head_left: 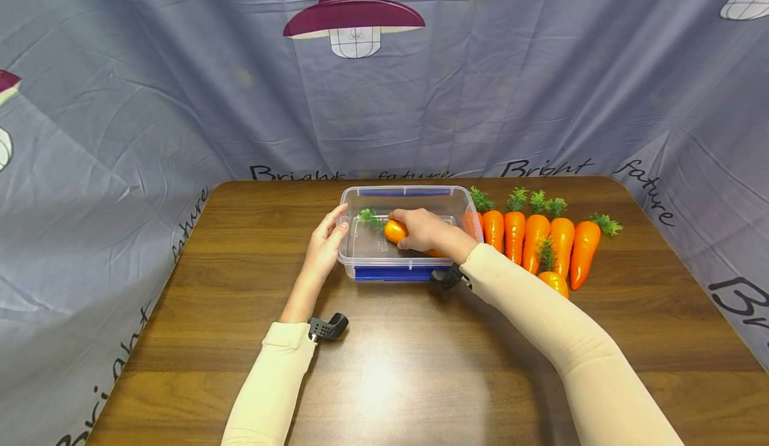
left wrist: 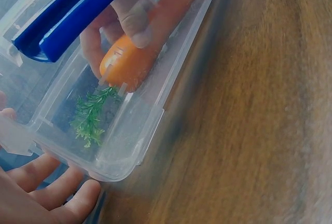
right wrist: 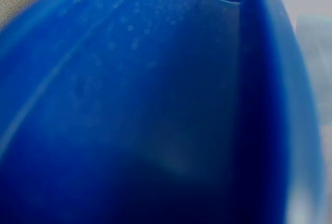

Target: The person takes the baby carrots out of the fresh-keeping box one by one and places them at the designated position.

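Observation:
A clear plastic food container (head_left: 346, 257) with blue clips (head_left: 384, 273) stands lidless at the table's far middle. My left hand (head_left: 323, 246) holds its left end, thumb at the rim and fingers against the outer wall. Inside, my right hand (head_left: 428, 230) grips an orange carrot (head_left: 395, 232) near its thick end, the green leafy top (head_left: 369, 217) pointing left. Through the clear wall, the left wrist view shows the carrot (left wrist: 127, 63) lying lengthwise along the container. A blue clip (right wrist: 155, 105) fills most of the right wrist view, hiding the right hand there.
Several more carrots (head_left: 536, 239) lie in a row right of the container, leafy tops mostly toward the back. One carrot (head_left: 553, 283) lies nearer the front, partly behind my right sleeve (head_left: 541, 306). The wooden table (head_left: 240, 252) ends at a grey-blue curtain (head_left: 384, 112).

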Tool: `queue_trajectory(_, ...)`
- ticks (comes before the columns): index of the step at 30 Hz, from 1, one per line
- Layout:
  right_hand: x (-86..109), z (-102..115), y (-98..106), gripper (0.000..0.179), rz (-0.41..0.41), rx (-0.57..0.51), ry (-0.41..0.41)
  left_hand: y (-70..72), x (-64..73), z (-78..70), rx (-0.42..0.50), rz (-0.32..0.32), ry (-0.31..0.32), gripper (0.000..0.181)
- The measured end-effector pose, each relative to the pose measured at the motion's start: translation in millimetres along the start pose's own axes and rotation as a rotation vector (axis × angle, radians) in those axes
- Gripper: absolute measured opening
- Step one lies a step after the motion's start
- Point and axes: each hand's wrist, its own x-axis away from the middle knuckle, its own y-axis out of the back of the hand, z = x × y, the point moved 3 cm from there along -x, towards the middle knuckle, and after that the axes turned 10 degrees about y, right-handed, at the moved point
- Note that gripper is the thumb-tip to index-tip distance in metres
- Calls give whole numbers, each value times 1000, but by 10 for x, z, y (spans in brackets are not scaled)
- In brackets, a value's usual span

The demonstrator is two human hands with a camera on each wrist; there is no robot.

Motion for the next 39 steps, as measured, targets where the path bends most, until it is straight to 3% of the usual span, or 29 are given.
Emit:
queue_trajectory(6,54,21,36,66,-52,-6,39,-21,10,-22,-15,-3,-10,48)
queue_trajectory(13,265,-19,279,65,-281,-66,80,-30,16,-15,-23,-5,-10,48)
queue_trajectory(19,639,-201,707,70,-497,-228,-39,-37,15,-32,-20,-8,-11,48)
queue_trajectory(22,910,-332,900,71,-557,-309,-117,-40,16,-34,-24,-6,-7,48)
queue_trajectory(25,1216,-487,1011,70,-569,-347,-167,-38,22,-30,-24,-1,3,48)
queue_trajectory(29,1619,-711,999,73,-549,-374,-209,-22,38,-18,-28,-3,11,48)
queue_trajectory(39,2511,-1163,586,69,-511,-380,-275,-13,36,-1,-33,-14,14,48)
